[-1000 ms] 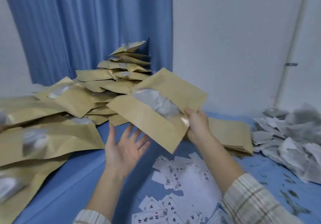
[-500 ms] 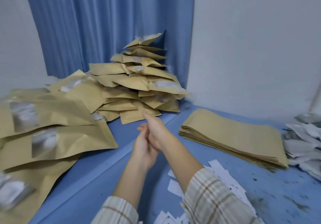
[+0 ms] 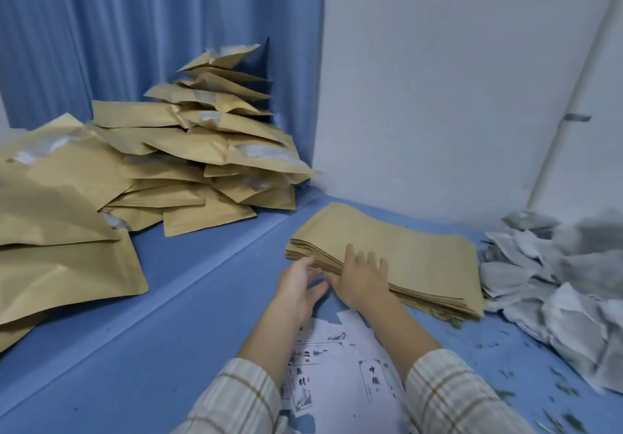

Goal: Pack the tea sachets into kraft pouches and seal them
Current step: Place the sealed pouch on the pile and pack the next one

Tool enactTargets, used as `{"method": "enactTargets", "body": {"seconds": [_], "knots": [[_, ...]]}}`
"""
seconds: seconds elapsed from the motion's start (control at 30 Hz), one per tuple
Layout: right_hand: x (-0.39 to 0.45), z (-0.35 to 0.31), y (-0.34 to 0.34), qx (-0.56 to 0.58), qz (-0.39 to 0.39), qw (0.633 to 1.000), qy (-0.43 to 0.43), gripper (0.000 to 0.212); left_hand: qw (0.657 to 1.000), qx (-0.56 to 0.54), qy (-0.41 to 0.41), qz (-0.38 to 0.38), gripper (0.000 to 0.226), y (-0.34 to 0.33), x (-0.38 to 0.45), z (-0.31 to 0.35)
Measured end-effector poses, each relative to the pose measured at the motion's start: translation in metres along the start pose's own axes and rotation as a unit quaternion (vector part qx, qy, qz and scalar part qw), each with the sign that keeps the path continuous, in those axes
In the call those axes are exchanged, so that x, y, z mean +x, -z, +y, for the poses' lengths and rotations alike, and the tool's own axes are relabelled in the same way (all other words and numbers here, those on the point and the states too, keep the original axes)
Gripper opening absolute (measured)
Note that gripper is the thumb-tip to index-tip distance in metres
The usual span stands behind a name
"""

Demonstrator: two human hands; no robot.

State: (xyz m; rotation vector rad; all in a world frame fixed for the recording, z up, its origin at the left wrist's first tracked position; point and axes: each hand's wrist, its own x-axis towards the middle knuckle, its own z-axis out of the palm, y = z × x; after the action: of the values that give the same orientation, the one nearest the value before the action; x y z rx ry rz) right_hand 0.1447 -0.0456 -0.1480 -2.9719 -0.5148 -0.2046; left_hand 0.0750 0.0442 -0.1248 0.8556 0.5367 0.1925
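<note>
A blue surface is meeting a white wall and blue curtain. The stack of empty kraft pouches (image 3: 404,258) is lying just ahead of both hands, long axis running left to right. The right hand (image 3: 362,277) is resting flat on its near-left corner, fingers spread; the left hand (image 3: 296,285) is touching the edge, fingers loosely curled. Tea sachets (image 3: 556,275) are blurring at far right, partly cut off.

Filled pouches (image 3: 188,150) heaped left, flat pouch stack (image 3: 421,255) centre, tea sachets (image 3: 556,272) right, labels (image 3: 337,366) nearest.
</note>
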Motion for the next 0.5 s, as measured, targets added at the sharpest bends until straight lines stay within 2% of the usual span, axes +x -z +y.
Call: {"method": "enactTargets", "body": {"seconds": [0.13, 0.2, 0.33, 0.4, 0.5], "knots": [[-0.013, 0.018, -0.001, -0.061, 0.043, 0.995, 0.058, 0.027, 1.000, 0.009, 0.003, -0.011, 0.014, -0.008, -0.005, -0.011], [-0.023, 0.024, 0.002, -0.065, 0.075, 0.992, 0.079, 0.029, 1.000, 0.001, -0.002, -0.022, 0.022, -0.011, -0.009, -0.015], [-0.048, 0.031, 0.005, -0.066, 0.092, 0.987, 0.118, 0.028, 0.999, 0.019, 0.016, -0.030, 0.007, -0.018, -0.026, -0.021], [-0.057, 0.037, 0.006, -0.093, 0.102, 0.983, 0.122, 0.031, 0.999, 0.036, 0.036, -0.017, 0.011, -0.017, -0.036, -0.026], [-0.066, 0.042, 0.023, -0.131, 0.180, 0.968, 0.120, 0.033, 0.999, 0.016, 0.031, -0.021, 0.011, -0.015, -0.049, -0.031]]}}
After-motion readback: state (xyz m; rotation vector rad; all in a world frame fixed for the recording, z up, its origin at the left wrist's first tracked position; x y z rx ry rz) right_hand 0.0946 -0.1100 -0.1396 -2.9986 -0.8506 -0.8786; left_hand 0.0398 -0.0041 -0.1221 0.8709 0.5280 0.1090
